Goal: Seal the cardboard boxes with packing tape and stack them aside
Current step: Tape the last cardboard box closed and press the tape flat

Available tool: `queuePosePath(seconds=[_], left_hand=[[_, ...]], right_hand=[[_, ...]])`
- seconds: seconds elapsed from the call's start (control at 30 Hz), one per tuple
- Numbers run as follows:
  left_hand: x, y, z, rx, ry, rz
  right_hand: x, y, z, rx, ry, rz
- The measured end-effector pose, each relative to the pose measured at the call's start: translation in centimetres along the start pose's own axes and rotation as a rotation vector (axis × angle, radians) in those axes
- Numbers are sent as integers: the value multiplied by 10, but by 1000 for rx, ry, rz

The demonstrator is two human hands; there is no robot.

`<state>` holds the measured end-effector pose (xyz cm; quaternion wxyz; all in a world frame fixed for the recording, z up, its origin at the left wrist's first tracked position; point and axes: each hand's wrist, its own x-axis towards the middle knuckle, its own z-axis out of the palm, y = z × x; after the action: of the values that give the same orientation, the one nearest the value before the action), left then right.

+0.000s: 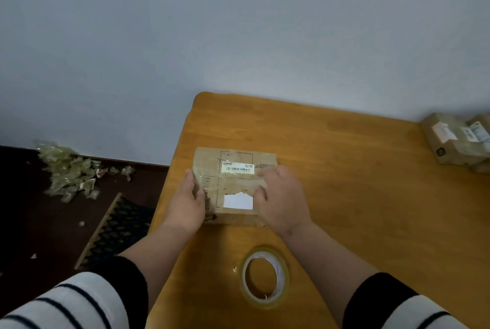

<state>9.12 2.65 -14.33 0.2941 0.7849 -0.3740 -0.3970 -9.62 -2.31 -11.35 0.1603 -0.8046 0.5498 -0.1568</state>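
Messy floor off to the left
Crumpled plastic scraps (70, 169) by the far wall (185, 24), dark patterned mat (116, 228) nearer, beside the wooden table (358, 196).

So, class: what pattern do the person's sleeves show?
White with thin dark stripes and black cuffs on the sleeves, seen in the head view.

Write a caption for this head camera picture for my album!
Two hands, left and right, press tape onto a cardboard box beside a tape roll.

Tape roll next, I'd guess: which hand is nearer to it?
Right. The right hand rests on the box directly beyond the tape roll; the left hand holds the box's far-left side.
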Motion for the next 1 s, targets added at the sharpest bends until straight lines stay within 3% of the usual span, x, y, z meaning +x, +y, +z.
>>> queuePosePath(seconds=[0.13,0.27,0.37,0.57,0.83,1.0], left_hand=[[9,-1,0,-40,49,-27],[22,3,4,-256,-8,-141],[27,7,9,-318,-119,-194],[44,0,9,-413,-127,-369],[47,29,14,-460,-47,-323],[36,62,43,-487,35,-259]], right_hand=[[7,20,13,158,-396,289],[16,29,24,467,-242,459],[21,32,28,607,-271,579],[30,29,23,849,-290,794],[38,41,1,907,-295,700],[36,73,-40,929,-208,641]])
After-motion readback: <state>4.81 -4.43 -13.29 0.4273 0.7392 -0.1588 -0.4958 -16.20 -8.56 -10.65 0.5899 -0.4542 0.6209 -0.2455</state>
